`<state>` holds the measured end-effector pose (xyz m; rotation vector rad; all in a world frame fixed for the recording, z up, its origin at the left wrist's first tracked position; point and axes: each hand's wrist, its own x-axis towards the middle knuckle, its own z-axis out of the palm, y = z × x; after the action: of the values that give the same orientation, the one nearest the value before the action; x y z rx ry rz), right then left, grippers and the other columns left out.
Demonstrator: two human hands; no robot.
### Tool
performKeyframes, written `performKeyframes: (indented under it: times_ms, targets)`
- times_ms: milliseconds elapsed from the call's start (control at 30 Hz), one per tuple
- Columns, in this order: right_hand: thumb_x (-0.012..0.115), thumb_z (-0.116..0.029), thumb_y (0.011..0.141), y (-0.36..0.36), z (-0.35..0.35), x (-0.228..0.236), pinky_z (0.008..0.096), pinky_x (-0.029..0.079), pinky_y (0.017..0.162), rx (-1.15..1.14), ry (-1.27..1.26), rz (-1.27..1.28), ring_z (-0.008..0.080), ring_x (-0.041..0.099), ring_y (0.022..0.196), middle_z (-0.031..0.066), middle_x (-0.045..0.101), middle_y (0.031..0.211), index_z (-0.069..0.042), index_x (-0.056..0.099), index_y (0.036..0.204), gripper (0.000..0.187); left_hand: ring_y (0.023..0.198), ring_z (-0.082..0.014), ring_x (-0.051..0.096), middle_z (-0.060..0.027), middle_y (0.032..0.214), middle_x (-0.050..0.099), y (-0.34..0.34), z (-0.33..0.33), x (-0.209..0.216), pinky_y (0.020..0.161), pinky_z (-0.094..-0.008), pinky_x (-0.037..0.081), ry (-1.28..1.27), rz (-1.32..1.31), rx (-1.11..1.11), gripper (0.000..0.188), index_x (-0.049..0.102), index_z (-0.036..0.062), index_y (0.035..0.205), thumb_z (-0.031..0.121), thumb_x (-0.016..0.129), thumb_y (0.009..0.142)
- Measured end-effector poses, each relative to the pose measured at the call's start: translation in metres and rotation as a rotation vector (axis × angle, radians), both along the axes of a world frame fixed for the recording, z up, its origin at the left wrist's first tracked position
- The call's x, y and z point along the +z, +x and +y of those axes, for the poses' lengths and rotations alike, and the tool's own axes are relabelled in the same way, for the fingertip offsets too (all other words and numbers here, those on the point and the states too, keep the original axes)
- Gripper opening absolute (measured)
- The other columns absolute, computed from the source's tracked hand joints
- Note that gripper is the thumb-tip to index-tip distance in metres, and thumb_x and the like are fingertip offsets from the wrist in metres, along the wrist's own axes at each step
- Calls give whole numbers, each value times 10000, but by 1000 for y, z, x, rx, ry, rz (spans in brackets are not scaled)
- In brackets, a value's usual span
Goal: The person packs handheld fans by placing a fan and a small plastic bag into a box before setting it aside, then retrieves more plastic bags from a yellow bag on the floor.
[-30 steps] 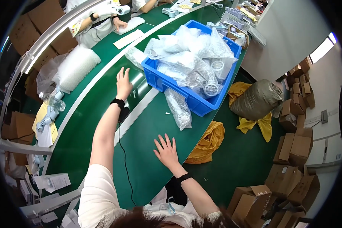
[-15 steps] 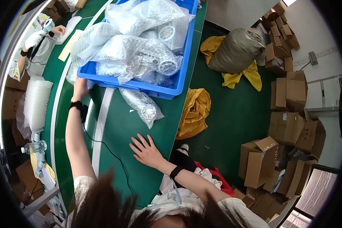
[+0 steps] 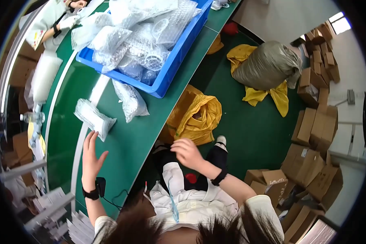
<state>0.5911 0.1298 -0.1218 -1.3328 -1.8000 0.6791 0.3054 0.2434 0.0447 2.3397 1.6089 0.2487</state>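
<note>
Fingers stretched and thumb apart, my left hand (image 3: 92, 156) is empty at the near side of a bubble-wrapped package (image 3: 94, 118). That package lies on the green table (image 3: 130, 142), partly over the pale strip. A second bubble-wrapped package (image 3: 129, 101) rests beside the blue bin (image 3: 153, 90), its contents blurred by the wrap. The bin is heaped with several more wrapped packages (image 3: 130, 49). My right hand (image 3: 188, 152) hovers off the table's right edge, fingers loosely bent and holding nothing, in front of a yellow sack.
The yellow sack (image 3: 203, 118) stands on the floor against the table. Farther off are a full grey sack (image 3: 268, 65) and several cardboard boxes (image 3: 305, 162) along the right wall. Across the table, a co-worker's gloved hand (image 3: 70, 22) is near the bin. A black cable (image 3: 112, 202) trails from my left wrist.
A wrapped package now lies near my left hand, which has drawn back from the bin's side. My right hand has lifted off the table and moved right. The view has turned.
</note>
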Motion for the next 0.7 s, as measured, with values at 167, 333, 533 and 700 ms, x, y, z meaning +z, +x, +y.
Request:
performKeyframes:
  times_ms: [167,333,533,700]
  targets:
    - [479,-10,730,154,26,-115,351,465,771,125,-753,-415,299,587,882,169,617,929,9,614,896,215,1003,-253,542,-160,1053,547,108,-101,17,817,-325,441,-431,-643,64,364,487,-24,1062,-48,568,707]
    - [482,-21,736,186,65,-271,337,468,781,33,-572,-171,288,597,892,165,627,927,-6,631,887,213,1039,-191,529,-100,1083,545,265,-72,-211,842,-286,450,-987,-1334,216,244,515,-10,1037,-55,480,799]
    - [462,-174,823,173,99,-414,329,475,756,448,-343,-818,244,595,938,137,620,1002,-94,632,989,251,1085,-223,499,-131,1108,545,355,-28,-503,866,-296,417,-869,-1177,611,361,466,8,1140,-6,476,779]
    - [454,-301,844,159,70,-423,322,486,706,555,-659,-1026,216,613,891,93,636,973,-101,639,955,294,1085,-315,474,-214,1131,514,309,-32,-601,921,-351,367,-641,-122,271,453,468,7,1157,98,554,722]
